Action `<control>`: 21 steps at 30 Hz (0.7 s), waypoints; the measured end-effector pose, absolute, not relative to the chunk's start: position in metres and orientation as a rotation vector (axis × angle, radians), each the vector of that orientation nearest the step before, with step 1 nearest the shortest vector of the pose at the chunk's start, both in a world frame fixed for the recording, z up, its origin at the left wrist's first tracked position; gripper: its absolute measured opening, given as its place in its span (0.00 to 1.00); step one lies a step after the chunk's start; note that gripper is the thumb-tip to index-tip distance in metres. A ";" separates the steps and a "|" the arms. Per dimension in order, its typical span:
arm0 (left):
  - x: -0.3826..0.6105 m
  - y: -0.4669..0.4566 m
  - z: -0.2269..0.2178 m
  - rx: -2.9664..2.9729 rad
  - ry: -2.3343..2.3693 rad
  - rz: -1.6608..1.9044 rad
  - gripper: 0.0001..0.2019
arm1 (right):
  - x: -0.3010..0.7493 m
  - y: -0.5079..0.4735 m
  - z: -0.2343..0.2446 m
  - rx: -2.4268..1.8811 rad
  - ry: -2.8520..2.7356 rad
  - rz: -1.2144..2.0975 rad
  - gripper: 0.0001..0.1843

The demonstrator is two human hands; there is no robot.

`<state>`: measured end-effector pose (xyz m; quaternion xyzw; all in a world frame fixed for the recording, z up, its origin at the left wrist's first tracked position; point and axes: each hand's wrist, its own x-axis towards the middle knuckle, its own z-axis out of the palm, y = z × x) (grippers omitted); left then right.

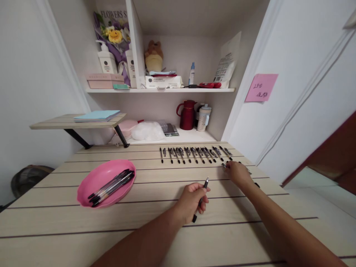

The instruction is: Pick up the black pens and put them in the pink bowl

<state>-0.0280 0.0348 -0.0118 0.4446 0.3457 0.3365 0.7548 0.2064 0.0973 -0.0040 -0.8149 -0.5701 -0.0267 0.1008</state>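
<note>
My left hand [194,200] is closed around a black pen [206,182], its silvery tip pointing up and away and its dark end showing below my fingers. Over at the right end of the row of pens, my right hand [239,174] pinches a small dark piece [223,165] that looks like a pen cap, low at the tabletop; my fingers partly hide it. Several black pens [183,155] lie side by side across the back of the table, with shorter dark cap-like pieces [164,152] between them. More dark items lie partly hidden behind my right wrist.
A pink bowl [83,187] with several pens [111,188] stands at the left. A small raised shelf [50,121] with blue paper [97,115] stands behind it. The back cabinet holds a red jug [187,115], a light cup [204,118] and a plastic bag [148,131].
</note>
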 end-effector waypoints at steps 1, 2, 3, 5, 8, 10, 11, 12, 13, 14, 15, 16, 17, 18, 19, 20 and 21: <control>-0.028 0.035 -0.012 0.971 0.754 0.735 0.14 | 0.208 0.095 -0.003 -2.405 -1.681 -0.081 0.11; -0.028 0.035 -0.011 0.972 0.754 0.736 0.14 | 0.209 0.093 -0.001 -2.400 -1.674 -0.085 0.12; -0.028 0.034 -0.011 0.974 0.754 0.737 0.14 | 0.211 0.091 0.000 -2.395 -1.666 -0.089 0.13; -0.028 0.035 -0.011 0.982 0.752 0.736 0.13 | 0.214 0.086 0.001 -2.388 -1.652 -0.101 0.14; -0.029 0.035 -0.012 0.990 0.753 0.731 0.13 | 0.215 0.082 0.003 -2.385 -1.634 -0.111 0.13; -0.029 0.035 -0.011 0.990 0.752 0.726 0.13 | 0.211 0.079 0.004 -2.364 -1.609 -0.097 0.12; -0.029 0.035 -0.011 0.988 0.753 0.723 0.13 | 0.206 0.077 0.005 -2.333 -1.597 -0.054 0.11; -0.029 0.034 -0.010 0.985 0.753 0.721 0.13 | 0.200 0.074 0.006 -2.283 -1.580 0.038 0.11; -0.029 0.034 -0.010 0.983 0.752 0.719 0.13 | 0.192 0.071 0.006 -2.211 -1.557 0.183 0.12; -0.029 0.034 -0.009 0.981 0.750 0.720 0.13 | 0.181 0.066 0.007 -2.114 -1.524 0.372 0.14; -0.029 0.033 -0.009 0.981 0.748 0.725 0.13 | 0.170 0.061 0.007 -1.985 -1.457 0.611 0.18; -0.029 0.033 -0.008 0.980 0.746 0.731 0.12 | 0.158 0.055 0.007 -1.842 -1.384 0.828 0.21; -0.028 0.033 -0.007 0.981 0.744 0.735 0.12 | 0.146 0.050 0.007 -1.720 -1.310 0.973 0.22; -0.028 0.032 -0.007 0.980 0.746 0.738 0.11 | 0.134 0.045 0.006 -1.627 -1.250 1.047 0.23; -0.028 0.032 -0.007 0.980 0.749 0.740 0.11 | 0.124 0.040 0.005 -1.556 -1.205 1.097 0.23; -0.028 0.032 -0.006 0.978 0.754 0.742 0.11 | 0.116 0.037 0.005 -1.496 -1.162 1.134 0.23; -0.028 0.032 -0.006 0.976 0.760 0.745 0.11 | 0.108 0.034 0.004 -1.442 -1.129 1.161 0.24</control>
